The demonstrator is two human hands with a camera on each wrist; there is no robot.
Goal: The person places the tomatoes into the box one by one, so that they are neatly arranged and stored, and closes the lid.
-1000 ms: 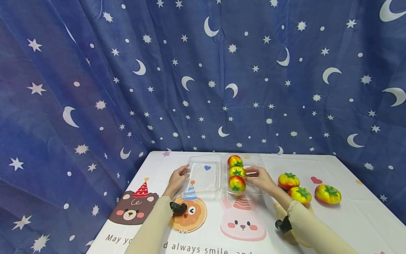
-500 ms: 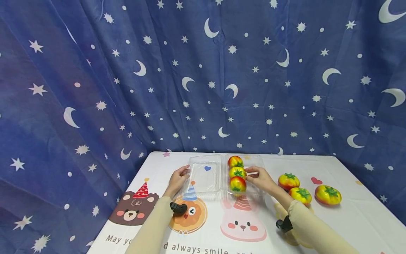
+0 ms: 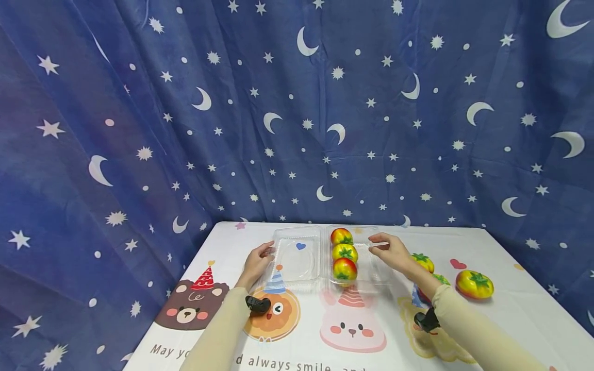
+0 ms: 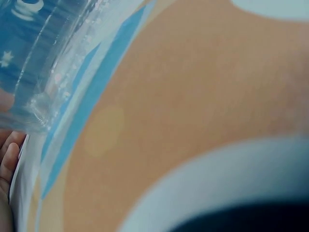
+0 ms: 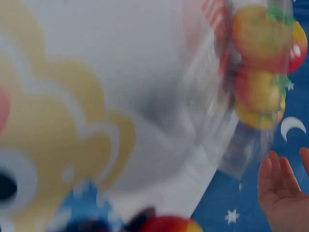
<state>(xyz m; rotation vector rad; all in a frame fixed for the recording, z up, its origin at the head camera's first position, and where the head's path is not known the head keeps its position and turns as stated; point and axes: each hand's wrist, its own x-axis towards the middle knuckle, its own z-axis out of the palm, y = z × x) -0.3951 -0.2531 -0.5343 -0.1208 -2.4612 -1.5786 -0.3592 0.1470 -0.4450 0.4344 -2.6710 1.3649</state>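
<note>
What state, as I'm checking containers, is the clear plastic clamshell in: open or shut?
Open: its left half lies spread beside the right half, which holds three red-yellow fruits.

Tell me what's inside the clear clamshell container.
Inside the clear clamshell container, three persimmon-like fruits line the left side of its right half. In the head view, the floor directly beneath them is covered.

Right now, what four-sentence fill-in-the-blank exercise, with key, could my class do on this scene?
1. The clear container holds a row of ____ fruits.
2. The left hand is at the container's ____ edge.
3. The right hand holds ____.
4. The star-patterned curtain is mostly ____.
Missing words: three; left; nothing; blue.
</note>
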